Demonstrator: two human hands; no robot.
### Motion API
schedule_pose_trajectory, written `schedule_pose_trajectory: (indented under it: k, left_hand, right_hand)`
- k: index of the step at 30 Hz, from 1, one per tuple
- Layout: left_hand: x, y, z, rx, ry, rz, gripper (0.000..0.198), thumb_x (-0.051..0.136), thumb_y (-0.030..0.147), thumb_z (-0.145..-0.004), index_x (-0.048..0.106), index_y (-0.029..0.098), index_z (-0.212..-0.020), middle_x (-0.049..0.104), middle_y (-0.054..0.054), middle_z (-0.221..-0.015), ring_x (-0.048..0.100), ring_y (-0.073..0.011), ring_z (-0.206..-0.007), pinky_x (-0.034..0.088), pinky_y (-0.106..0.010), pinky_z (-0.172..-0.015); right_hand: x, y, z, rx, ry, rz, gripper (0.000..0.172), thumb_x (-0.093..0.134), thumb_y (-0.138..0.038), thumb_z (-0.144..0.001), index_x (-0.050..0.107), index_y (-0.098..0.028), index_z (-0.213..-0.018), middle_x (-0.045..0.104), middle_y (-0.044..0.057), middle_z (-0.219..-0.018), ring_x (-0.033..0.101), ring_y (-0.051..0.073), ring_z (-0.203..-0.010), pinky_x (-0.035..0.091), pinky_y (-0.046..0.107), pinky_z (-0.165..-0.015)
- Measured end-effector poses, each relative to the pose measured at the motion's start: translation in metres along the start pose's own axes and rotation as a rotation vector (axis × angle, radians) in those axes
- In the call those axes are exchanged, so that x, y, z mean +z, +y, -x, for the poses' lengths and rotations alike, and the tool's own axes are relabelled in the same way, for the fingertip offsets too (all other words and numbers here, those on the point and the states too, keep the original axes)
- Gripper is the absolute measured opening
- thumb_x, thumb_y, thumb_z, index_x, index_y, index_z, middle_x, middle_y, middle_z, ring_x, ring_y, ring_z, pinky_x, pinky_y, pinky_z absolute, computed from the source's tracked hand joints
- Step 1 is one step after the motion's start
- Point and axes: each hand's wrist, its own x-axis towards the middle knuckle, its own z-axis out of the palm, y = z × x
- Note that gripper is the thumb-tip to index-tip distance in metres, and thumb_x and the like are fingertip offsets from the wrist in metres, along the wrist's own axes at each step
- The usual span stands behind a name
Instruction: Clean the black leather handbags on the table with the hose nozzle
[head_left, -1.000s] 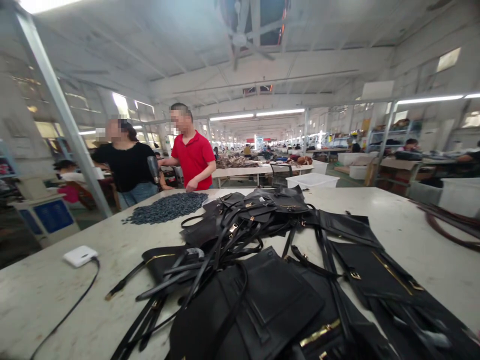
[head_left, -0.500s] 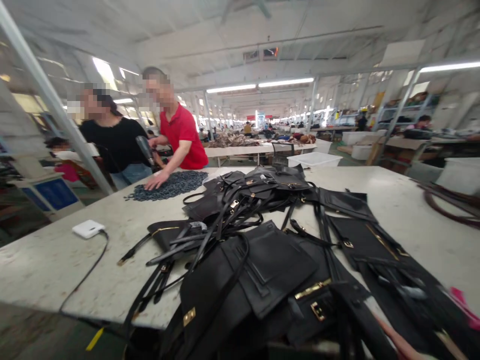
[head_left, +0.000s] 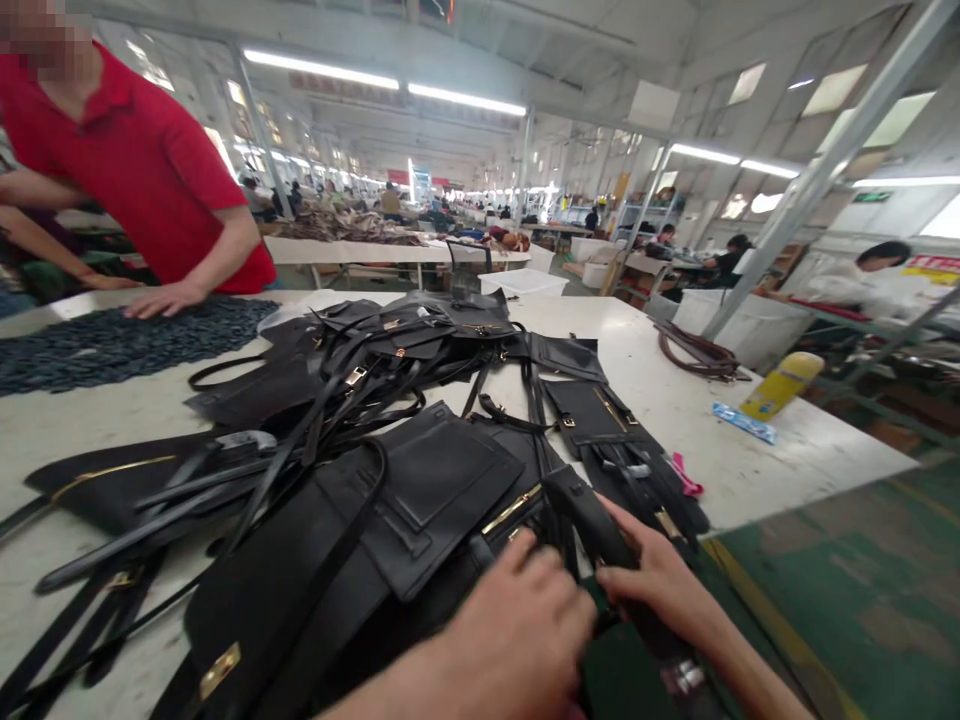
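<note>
My right hand (head_left: 664, 575) grips a thick, curved black leather strap (head_left: 589, 515) at the lower right, thumb on the near side and fingers behind it. Beside it, my left hand (head_left: 517, 620) is low in front of the pile with bent fingers, smeared by motion; whether it touches the strap I cannot make out. A black leather bag (head_left: 420, 490) with a gold zip and clasp lies just left of the hands. More black bags (head_left: 442, 335) with thin straps and gold buckles are heaped behind it. The lower part of the held strap runs into a dark area.
A co-worker in a red shirt (head_left: 165, 170) rests a hand on a heap of small dark pieces (head_left: 135, 340) at the left. On the pale table (head_left: 825, 480), a yellow bottle (head_left: 784, 385), a blue-and-white packet (head_left: 742, 422) and coiled brown straps (head_left: 697, 352) lie right. White bins (head_left: 525, 284) stand beyond.
The view has swung right and closer to the pile. Both my hands have come into sight, the right one now around the black strap. The red-shirted co-worker appears farther left.
</note>
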Motion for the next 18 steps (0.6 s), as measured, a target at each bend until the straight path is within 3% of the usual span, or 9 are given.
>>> schedule_pose_trajectory:
  k: [4, 6, 9, 12, 18]
  left_hand:
    - [0.034, -0.076, -0.008, -0.462, -0.171, -0.075, 0.077, 0.057, 0.053, -0.065, 0.037, 0.014, -0.128, 0.029, -0.019, -0.137, 0.02, -0.0361, -0.126, 0.011, -0.055, -0.099]
    - [0.052, -0.097, -0.002, -0.533, -0.24, -0.061, 0.079, 0.055, 0.056, -0.065, 0.034, 0.017, -0.131, 0.027, -0.018, -0.138, 0.02, -0.038, -0.126, 0.012, -0.057, -0.097]
    - [0.066, -0.105, 0.006, -0.489, -0.251, -0.044, 0.065, 0.047, 0.053, -0.072, 0.034, 0.026, -0.13, 0.031, -0.014, -0.138, 0.024, -0.0357, -0.125, 0.013, -0.056, -0.097]
    - [0.067, -0.101, 0.007, -0.461, -0.256, -0.041, 0.057, 0.043, 0.05, -0.076, 0.037, 0.028, -0.128, 0.034, -0.013, -0.136, 0.028, -0.0346, -0.123, 0.015, -0.055, -0.096]
    - [0.066, -0.101, 0.005, -0.433, -0.218, -0.069, 0.051, 0.04, 0.044, -0.079, 0.04, 0.025, -0.127, 0.038, -0.016, -0.133, 0.032, -0.036, -0.12, 0.019, -0.055, -0.094]
  right_hand:
    - [-0.006, -0.024, -0.049, 0.062, -0.176, 0.048, 0.079, 0.059, -0.017, -0.06, 0.027, -0.023, -0.132, 0.056, -0.007, -0.055, 0.051, 0.012, -0.039, 0.045, 0.022, -0.037]
    - [-0.006, -0.031, -0.075, 0.097, -0.239, 0.068, 0.077, 0.059, -0.016, -0.059, 0.031, -0.022, -0.13, 0.057, -0.006, -0.053, 0.053, 0.013, -0.04, 0.045, 0.021, -0.037]
    - [0.0, -0.033, -0.106, 0.152, -0.297, 0.085, 0.072, 0.06, -0.015, -0.057, 0.039, -0.021, -0.125, 0.058, -0.004, -0.052, 0.055, 0.013, -0.04, 0.044, 0.02, -0.037]
    - [0.014, -0.033, -0.13, 0.173, -0.319, 0.092, 0.067, 0.062, -0.013, -0.054, 0.046, -0.022, -0.119, 0.059, -0.004, -0.053, 0.054, 0.012, -0.038, 0.044, 0.02, -0.037]
    - [0.034, -0.043, -0.161, 0.045, -0.128, 0.085, 0.064, 0.059, -0.017, -0.059, 0.043, -0.021, -0.121, 0.055, -0.007, -0.054, 0.052, 0.009, -0.039, 0.043, 0.018, -0.038]
